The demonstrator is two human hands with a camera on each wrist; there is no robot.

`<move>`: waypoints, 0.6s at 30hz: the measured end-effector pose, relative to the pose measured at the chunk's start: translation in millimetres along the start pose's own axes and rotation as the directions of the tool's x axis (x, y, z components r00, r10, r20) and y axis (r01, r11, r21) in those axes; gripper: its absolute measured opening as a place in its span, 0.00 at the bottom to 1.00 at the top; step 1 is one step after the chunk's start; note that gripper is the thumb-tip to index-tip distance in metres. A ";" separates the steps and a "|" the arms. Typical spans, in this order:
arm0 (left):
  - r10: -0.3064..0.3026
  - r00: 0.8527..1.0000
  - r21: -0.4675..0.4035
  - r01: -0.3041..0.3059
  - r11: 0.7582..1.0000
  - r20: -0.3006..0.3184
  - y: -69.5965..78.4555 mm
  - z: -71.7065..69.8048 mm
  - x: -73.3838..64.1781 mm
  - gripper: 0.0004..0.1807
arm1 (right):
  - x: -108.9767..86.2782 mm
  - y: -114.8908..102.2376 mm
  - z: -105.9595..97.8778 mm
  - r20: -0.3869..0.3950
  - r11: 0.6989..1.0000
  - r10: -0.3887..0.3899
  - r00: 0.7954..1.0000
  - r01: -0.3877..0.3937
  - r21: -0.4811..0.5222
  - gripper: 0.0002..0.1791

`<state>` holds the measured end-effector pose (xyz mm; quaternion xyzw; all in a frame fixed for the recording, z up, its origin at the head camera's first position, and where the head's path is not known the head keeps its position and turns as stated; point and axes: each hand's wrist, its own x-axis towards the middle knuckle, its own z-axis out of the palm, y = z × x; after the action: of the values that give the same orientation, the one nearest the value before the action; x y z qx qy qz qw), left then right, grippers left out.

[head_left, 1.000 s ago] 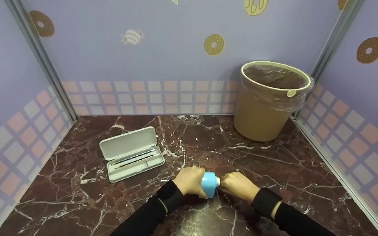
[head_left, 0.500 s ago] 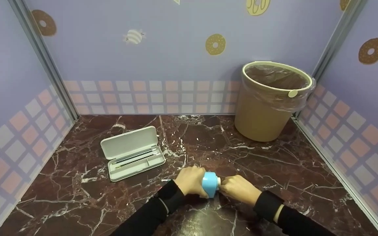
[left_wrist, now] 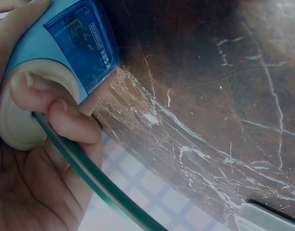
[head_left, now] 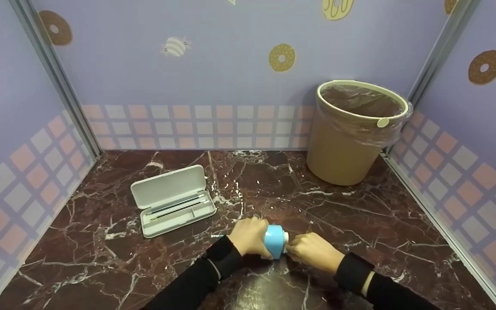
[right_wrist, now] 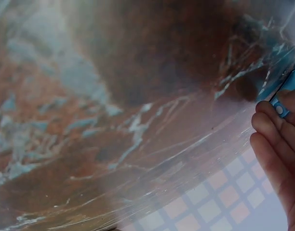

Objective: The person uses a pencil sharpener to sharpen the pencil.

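Note:
A blue crank pencil sharpener (head_left: 275, 242) is in my left hand (head_left: 250, 237), whose fingers wrap round its body above the table. In the left wrist view its dark blue see-through drawer (left_wrist: 82, 45) and cream round front (left_wrist: 24, 130) show. A green pencil (left_wrist: 92, 175) sticks out of that front, with my fingers curled beside it; in the head view only its end (head_left: 218, 236) shows left of the hand. My right hand (head_left: 314, 249) pinches the sharpener's crank end. A small blue piece with a pale dot (right_wrist: 281, 109) shows between its fingers in the right wrist view.
On the left of the dark red marbled table (head_left: 360, 224) lies an open pale pencil case (head_left: 168, 189) with a few pencils (head_left: 179, 204) inside. A tan bin (head_left: 340, 150) with a clear liner stands back right. Small white specks dot the table's middle. Patterned walls enclose three sides.
My right hand shifts slightly in small movements at the sharpener's crank end. The left hand keeps its grip on the sharpener in about the same place.

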<state>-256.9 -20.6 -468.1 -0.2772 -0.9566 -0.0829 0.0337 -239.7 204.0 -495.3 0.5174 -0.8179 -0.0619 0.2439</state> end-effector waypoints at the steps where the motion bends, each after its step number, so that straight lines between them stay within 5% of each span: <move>1: -0.001 1.000 -0.001 0.001 1.000 0.001 -0.2 0.0 -0.1 0.32 | -0.1 -0.4 -0.3 0.006 1.000 0.004 1.000 -0.004 0.005 0.12; 9: 0.000 1.000 0.008 0.000 1.000 -0.004 -1.4 -0.7 0.2 0.32 | -1.5 -2.1 -4.6 0.046 0.991 0.035 0.998 -0.040 0.130 0.10; 18: 0.003 1.000 -0.006 -0.003 1.000 -0.003 -1.3 -1.7 0.5 0.32 | -3.4 -2.1 -7.0 -0.014 0.987 0.020 1.000 -0.018 0.159 0.12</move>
<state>-258.0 -21.8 -466.6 -0.2788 -0.9559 -0.0859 0.0346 -233.5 207.1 -491.0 0.5280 -0.8232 0.0100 0.2087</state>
